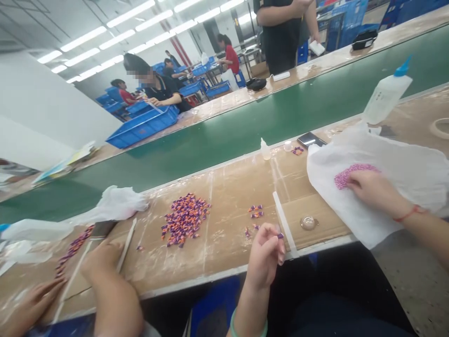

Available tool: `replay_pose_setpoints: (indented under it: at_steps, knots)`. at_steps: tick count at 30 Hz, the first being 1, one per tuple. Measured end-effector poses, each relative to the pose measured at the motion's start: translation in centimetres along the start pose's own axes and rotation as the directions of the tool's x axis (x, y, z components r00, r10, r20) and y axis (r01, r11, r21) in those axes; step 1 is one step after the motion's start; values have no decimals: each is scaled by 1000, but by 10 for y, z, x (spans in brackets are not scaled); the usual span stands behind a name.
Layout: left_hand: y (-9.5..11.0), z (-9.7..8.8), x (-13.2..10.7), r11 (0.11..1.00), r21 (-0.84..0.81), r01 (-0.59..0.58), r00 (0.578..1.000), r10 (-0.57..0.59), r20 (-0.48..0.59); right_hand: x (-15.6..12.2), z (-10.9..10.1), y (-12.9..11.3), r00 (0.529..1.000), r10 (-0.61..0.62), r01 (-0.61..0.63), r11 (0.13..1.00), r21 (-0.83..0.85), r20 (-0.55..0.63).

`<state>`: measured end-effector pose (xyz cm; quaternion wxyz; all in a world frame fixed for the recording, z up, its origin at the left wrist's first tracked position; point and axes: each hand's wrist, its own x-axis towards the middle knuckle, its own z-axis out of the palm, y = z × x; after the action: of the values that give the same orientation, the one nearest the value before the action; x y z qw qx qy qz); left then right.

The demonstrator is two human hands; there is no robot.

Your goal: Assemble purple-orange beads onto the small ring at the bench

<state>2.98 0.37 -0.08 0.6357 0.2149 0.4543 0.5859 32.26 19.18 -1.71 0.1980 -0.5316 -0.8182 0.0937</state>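
My left hand (265,250), with a green band at its wrist, is held over the table's front edge. Its thumb and fingers pinch a small purple piece (280,236). Close by lie a few purple-and-orange pieces (257,215), and a large heap of similar pieces (185,219) lies further left. My right hand (373,188), wearing a red string, reaches onto a white plastic sheet (365,224). Its fingertips are pinched together at a pile of tiny pink pieces (363,167); whatever is between them is hidden.
A white strip (284,224) and a round clear object (308,223) lie between my hands. Behind stand a small dropper bottle (265,150), a phone (311,139) and a large blue-tipped bottle (387,96). A co-worker's arms (112,281) occupy the left. A green belt (224,126) runs beyond.
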Motion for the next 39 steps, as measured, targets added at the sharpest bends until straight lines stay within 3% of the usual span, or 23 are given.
replay_pose_setpoints:
  at_steps: [6, 12, 18, 24, 30, 34, 39]
  knots:
    - [4, 3, -6, 997, 65, 47, 998, -45, -34, 1, 3, -4, 1000, -6, 6, 1000, -16, 2]
    - [6, 7, -12, 996, 82, 25, 998, -21, -51, 0, 0, -7, 1000, 10, -8, 996, 84, -17]
    - [6, 5, -12, 997, 79, 16, 998, -12, -57, -3, -8, -7, 980, 179, -147, 945, 291, -86]
    - [8, 7, -10, 994, 104, 36, 999, -32, -37, -2, -9, 4, 935, 354, -285, 771, 570, -11]
    - [10, 16, -12, 992, 123, 28, 998, -21, -60, -6, -17, 0, 915, 386, -322, 530, 785, 115]
    - [7, 18, -8, 988, 152, 10, 1000, -6, -24, -16, -30, -22, 928, 335, -300, 418, 858, 162]
    - [6, 44, 4, 952, 293, -87, 985, 39, 166, -38, -51, -72, 968, 187, -223, 338, 914, 167]
